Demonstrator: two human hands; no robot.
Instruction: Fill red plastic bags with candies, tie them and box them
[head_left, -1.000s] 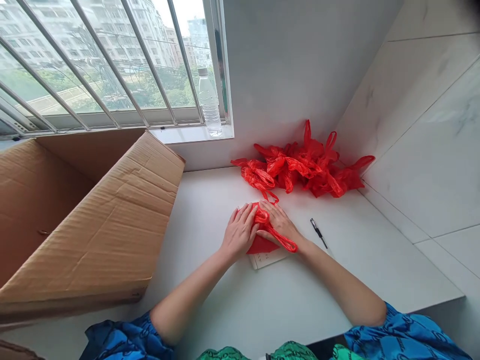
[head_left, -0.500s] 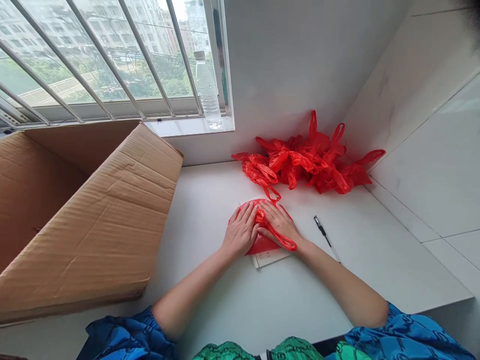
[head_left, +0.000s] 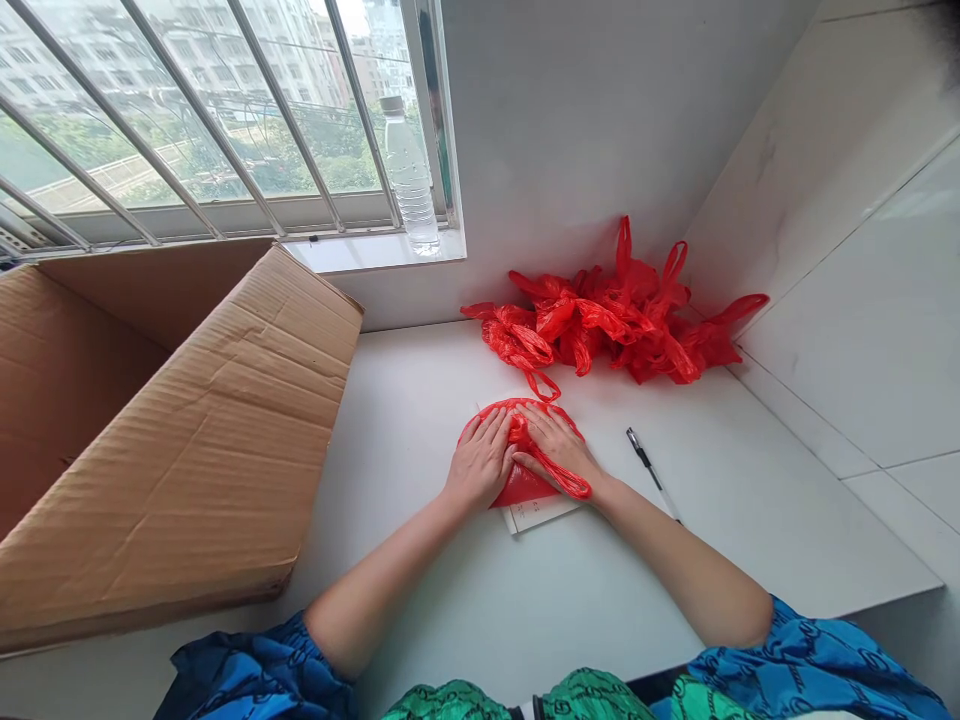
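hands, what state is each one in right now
Left hand: open, lying palm down on the red bag.
Right hand: open, palm down on the same bag.

Two hands, the left hand [head_left: 480, 458] and the right hand [head_left: 553, 440], press flat on a red bag [head_left: 517, 488] on the desk [head_left: 420, 590]. A pen [head_left: 651, 470] lies to the right, more red bags [head_left: 607, 315] far behind, a big box [head_left: 210, 430] left.

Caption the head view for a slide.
Left hand and right hand laid on a red plastic bag over paper, pen at right.
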